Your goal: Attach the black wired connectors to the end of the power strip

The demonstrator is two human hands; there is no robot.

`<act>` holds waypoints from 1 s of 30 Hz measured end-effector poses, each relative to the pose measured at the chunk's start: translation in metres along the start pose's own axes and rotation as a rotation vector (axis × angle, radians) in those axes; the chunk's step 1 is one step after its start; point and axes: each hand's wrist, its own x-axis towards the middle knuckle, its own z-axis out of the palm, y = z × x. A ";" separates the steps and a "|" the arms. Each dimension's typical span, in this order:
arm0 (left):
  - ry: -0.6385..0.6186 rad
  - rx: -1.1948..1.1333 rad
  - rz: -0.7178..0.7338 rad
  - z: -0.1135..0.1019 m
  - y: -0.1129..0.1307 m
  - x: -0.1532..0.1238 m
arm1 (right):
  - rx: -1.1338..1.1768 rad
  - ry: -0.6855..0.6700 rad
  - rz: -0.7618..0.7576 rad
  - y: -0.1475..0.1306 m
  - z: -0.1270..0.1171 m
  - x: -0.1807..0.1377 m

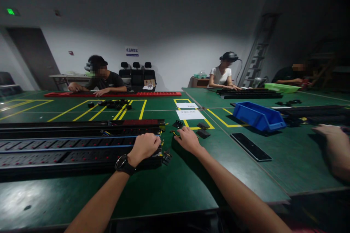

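Long black power strips (pixel 101 154) with rows of sockets and small red parts lie side by side at the left. My left hand (pixel 145 147), a watch on its wrist, is closed over their right end, fingers curled down and partly hidden. Just right of that end, my right hand (pixel 188 140) is closed, thumb and fingers around a short yellow-green wire (pixel 175 133). A small black end piece (pixel 167 157) lies against the strip end below my left hand. Another small black part (pixel 178 123) sits beyond my right fingers.
Two dark blocks (pixel 203 130) lie right of my hand, near paper sheets (pixel 193 115). Farther right are a phone (pixel 251 146), a blue bin (pixel 258 116) and another person's hand (pixel 332 140). Co-workers sit across the green table (pixel 153 196), one behind a red strip (pixel 161 94).
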 end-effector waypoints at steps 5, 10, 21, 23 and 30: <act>-0.001 -0.012 0.000 0.000 0.000 0.000 | -0.009 -0.039 0.008 -0.001 0.008 0.008; -0.001 -0.018 0.004 0.001 0.000 0.000 | 0.442 -0.010 0.008 0.019 0.013 0.015; 0.240 -0.195 0.017 0.003 -0.003 0.000 | 1.206 -0.085 -0.140 0.013 -0.003 0.005; 0.296 -0.289 0.054 0.004 -0.004 0.000 | 1.209 -0.089 -0.183 0.010 -0.004 0.004; 0.316 -0.416 0.297 0.011 -0.008 0.003 | 1.135 -0.106 -0.259 0.004 -0.001 0.004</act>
